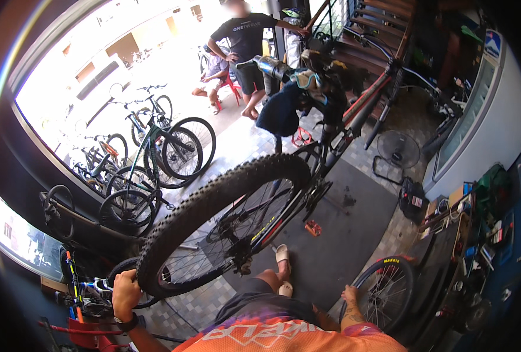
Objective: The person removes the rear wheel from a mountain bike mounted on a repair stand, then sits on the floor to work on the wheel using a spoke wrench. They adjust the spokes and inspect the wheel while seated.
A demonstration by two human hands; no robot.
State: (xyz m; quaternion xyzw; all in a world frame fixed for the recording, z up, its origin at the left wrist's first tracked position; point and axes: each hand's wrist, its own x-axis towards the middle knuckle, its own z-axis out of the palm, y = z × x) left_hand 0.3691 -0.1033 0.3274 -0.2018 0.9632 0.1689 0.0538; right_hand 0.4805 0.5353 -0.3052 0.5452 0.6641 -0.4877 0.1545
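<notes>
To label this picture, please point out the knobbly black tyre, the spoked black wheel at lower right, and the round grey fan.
Knobbly black tyre (213,190): head view, upper tread.
Spoked black wheel (408,284): head view, tyre's right side.
Round grey fan (398,149): head view, guard centre.

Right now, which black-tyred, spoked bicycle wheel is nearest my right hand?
The yellow-lettered wheel at lower right; the large knobbly-tyred wheel is nearer your left hand.

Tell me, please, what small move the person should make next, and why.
Perhaps settle the loose wheel securely, then free the right hand: that hand is at the wheel's edge, while the left hand is at the big knobbly tyre, so both seem occupied.
</notes>
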